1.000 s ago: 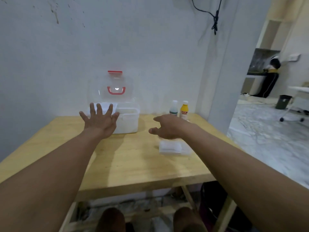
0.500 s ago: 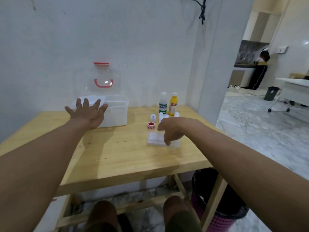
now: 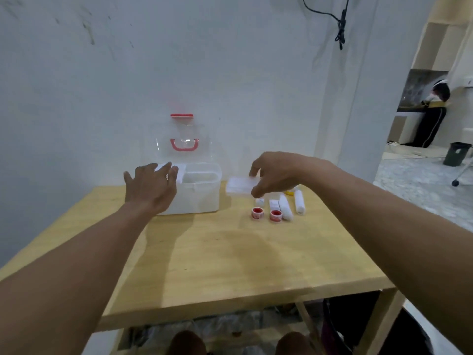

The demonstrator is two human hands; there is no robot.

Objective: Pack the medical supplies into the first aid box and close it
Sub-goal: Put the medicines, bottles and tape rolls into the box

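Observation:
A translucent white first aid box stands open at the back of the wooden table, its clear lid with a red handle raised against the wall. My left hand rests flat on the box's left side, fingers apart. My right hand holds a clear flat packet in the air just right of the box. Below it lie two red-and-white tape rolls, small white rolls and two long white bandage rolls. The bottles are mostly hidden behind my right hand.
The grey wall runs close behind the table. A dark bin stands under the table's right end. Through the doorway at right, a person stands far off beside a green bin.
My right hand has lifted the clear packet off the table and carried it up and left toward the box. My left hand has stayed on the box.

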